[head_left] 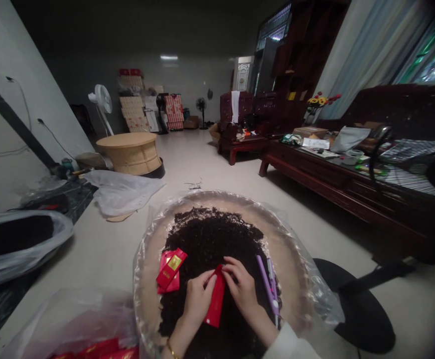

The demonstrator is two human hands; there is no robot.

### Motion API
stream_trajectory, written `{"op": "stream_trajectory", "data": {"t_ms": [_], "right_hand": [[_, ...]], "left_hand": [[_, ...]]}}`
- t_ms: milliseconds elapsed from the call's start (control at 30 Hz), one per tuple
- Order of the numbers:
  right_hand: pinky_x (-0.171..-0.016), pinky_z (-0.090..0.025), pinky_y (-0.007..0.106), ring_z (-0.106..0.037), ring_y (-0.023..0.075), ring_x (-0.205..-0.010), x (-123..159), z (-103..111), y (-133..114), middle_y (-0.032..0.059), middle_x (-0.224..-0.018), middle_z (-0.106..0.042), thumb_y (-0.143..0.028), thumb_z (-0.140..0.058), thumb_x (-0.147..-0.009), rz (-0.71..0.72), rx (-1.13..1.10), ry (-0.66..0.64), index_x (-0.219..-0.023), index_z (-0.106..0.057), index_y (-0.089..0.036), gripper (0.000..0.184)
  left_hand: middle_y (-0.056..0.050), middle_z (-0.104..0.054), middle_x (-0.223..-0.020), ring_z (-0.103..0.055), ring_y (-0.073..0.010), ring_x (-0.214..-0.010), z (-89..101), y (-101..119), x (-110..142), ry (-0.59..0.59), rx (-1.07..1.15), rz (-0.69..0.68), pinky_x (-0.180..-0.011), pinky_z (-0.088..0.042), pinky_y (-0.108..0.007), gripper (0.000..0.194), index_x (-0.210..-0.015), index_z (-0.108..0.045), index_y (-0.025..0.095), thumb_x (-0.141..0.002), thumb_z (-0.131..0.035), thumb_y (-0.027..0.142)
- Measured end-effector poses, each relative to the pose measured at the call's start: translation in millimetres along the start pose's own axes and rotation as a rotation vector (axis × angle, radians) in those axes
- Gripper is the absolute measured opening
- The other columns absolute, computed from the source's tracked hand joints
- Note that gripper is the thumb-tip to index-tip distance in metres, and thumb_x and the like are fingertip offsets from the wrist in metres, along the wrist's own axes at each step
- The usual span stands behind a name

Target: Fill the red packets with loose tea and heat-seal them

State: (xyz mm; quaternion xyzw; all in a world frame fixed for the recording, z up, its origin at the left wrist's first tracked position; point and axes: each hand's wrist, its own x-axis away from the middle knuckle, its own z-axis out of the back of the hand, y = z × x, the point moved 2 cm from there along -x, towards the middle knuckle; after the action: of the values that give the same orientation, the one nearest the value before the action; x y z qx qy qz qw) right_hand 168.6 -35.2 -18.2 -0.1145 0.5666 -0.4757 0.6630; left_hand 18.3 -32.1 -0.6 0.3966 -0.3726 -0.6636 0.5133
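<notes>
Between my two hands is a small red packet (216, 304), hanging over a heap of dark loose leaves that look like tea (213, 229). My left hand (198, 296) pinches its upper left edge. At the top right edge, the thumb and fingers of my right hand (242, 289) pinch it too. Left of my hands, several red and gold packets (170, 269) lie stacked on the leaves. A purple tong-shaped tool, like a hand sealer (267, 284), rests right of my right hand. All this lies in a wide round basket (148, 254) lined with clear plastic.
A plastic bag of red packets (101, 349) stands at lower left, below an open bag of dark leaves (19, 234). A black fan base (355, 304) sits right of the basket. Farther off are a low wooden table (337, 189) and a round woven stand (127, 152).
</notes>
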Motion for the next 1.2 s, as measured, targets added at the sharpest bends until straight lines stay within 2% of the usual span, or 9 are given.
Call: {"op": "stream_trajectory", "data": {"t_ms": [167, 300, 367, 467, 533, 667, 933, 1067, 1200], "right_hand": [[-0.067, -0.057, 0.029, -0.066, 0.0184, -0.078, -4.2, 2.5, -4.9, 0.0075, -0.086, -0.067, -0.014, -0.052, -0.088, 0.105, 0.072, -0.007, -0.090, -0.067, -0.022, 0.017], [-0.065, -0.055, 0.030, -0.063, 0.0184, -0.073, -4.1, 1.3, -6.4, 0.0050, -0.079, -0.066, -0.013, -0.054, -0.088, 0.155, 0.046, -0.046, -0.089, -0.066, -0.022, 0.015], [-0.065, -0.056, 0.030, -0.063, 0.0185, -0.073, -3.3, -0.2, -5.2, 0.0047, -0.079, -0.066, -0.014, -0.054, -0.088, 0.106, 0.005, -0.042, -0.093, -0.065, -0.022, 0.015], [-0.066, -0.057, 0.029, -0.064, 0.0182, -0.076, -1.0, -3.5, -2.7, 0.0059, -0.086, -0.065, -0.016, -0.054, -0.089, 0.043, -0.031, -0.022, -0.111, -0.064, -0.023, 0.025], [-0.067, -0.057, 0.028, -0.065, 0.0178, -0.078, 1.0, -6.0, -1.8, 0.0063, -0.090, -0.065, -0.017, -0.053, -0.090, 0.060, -0.028, -0.027, -0.122, -0.061, -0.024, 0.034], [-0.070, -0.058, 0.029, -0.065, 0.0181, -0.082, 4.2, -7.2, -1.6, 0.0073, -0.093, -0.065, -0.017, -0.051, -0.091, 0.115, 0.014, -0.004, -0.129, -0.058, -0.028, 0.040], [-0.075, -0.059, 0.031, -0.067, 0.0189, -0.088, 7.2, -5.1, -1.0, 0.0087, -0.099, -0.068, -0.014, -0.051, -0.091, 0.162, 0.028, 0.002, -0.128, -0.058, -0.029, 0.041], [-0.077, -0.058, 0.033, -0.067, 0.0199, -0.089, 8.1, -4.9, -1.5, 0.0092, -0.101, -0.069, -0.014, -0.051, -0.091, 0.143, 0.011, -0.007, -0.128, -0.059, -0.028, 0.040], [-0.075, -0.057, 0.033, -0.066, 0.0199, -0.087, 6.3, -3.6, -4.8, 0.0086, -0.097, -0.068, -0.015, -0.051, -0.091, 0.121, 0.001, -0.022, -0.118, -0.066, -0.027, 0.033]], "left_hand": [[-0.006, -0.077, -0.096, -0.073, -0.0214, -0.084, -1.6, 0.1, -0.7, 0.007, 0.001, -0.021, -0.076, -0.058, -0.029, 0.029, -0.100, -0.073, 0.020, -0.087, -0.048, 0.025], [-0.006, -0.077, -0.093, -0.073, -0.0215, -0.082, 1.0, -1.4, -1.0, 0.049, -0.015, -0.027, -0.074, -0.059, -0.029, 0.027, -0.097, -0.074, 0.020, -0.086, -0.050, 0.025], [-0.006, -0.077, -0.094, -0.073, -0.0216, -0.083, 2.3, -1.9, -1.0, 0.054, -0.018, -0.028, -0.075, -0.059, -0.030, 0.027, -0.097, -0.074, 0.021, -0.085, -0.051, 0.026], [-0.006, -0.077, -0.096, -0.073, -0.0216, -0.085, 3.2, -2.6, -1.1, 0.051, -0.014, -0.020, -0.078, -0.059, -0.030, 0.027, -0.099, -0.074, 0.021, -0.085, -0.051, 0.027], [-0.006, -0.077, -0.096, -0.073, -0.0215, -0.085, 3.2, -3.1, -1.1, 0.054, -0.008, -0.011, -0.078, -0.058, -0.030, 0.028, -0.099, -0.074, 0.021, -0.086, -0.050, 0.028], [-0.007, -0.077, -0.096, -0.073, -0.0211, -0.085, 2.3, -4.4, -1.2, 0.058, 0.022, 0.014, -0.077, -0.058, -0.030, 0.029, -0.099, -0.074, 0.020, -0.086, -0.049, 0.030], [-0.008, -0.077, -0.096, -0.073, -0.0230, -0.084, 2.0, -7.1, -0.7, 0.095, 0.099, 0.059, -0.078, -0.059, -0.034, 0.031, -0.100, -0.074, 0.018, -0.084, -0.052, 0.032], [-0.008, -0.076, -0.098, -0.072, -0.0231, -0.087, 3.0, -5.1, -0.9, 0.081, 0.096, 0.056, -0.081, -0.058, -0.035, 0.032, -0.102, -0.073, 0.017, -0.085, -0.052, 0.032], [-0.008, -0.076, -0.099, -0.073, -0.0225, -0.088, 3.8, -4.6, -0.4, 0.087, 0.057, 0.032, -0.080, -0.059, -0.034, 0.030, -0.103, -0.073, 0.018, -0.086, -0.051, 0.030]]}}
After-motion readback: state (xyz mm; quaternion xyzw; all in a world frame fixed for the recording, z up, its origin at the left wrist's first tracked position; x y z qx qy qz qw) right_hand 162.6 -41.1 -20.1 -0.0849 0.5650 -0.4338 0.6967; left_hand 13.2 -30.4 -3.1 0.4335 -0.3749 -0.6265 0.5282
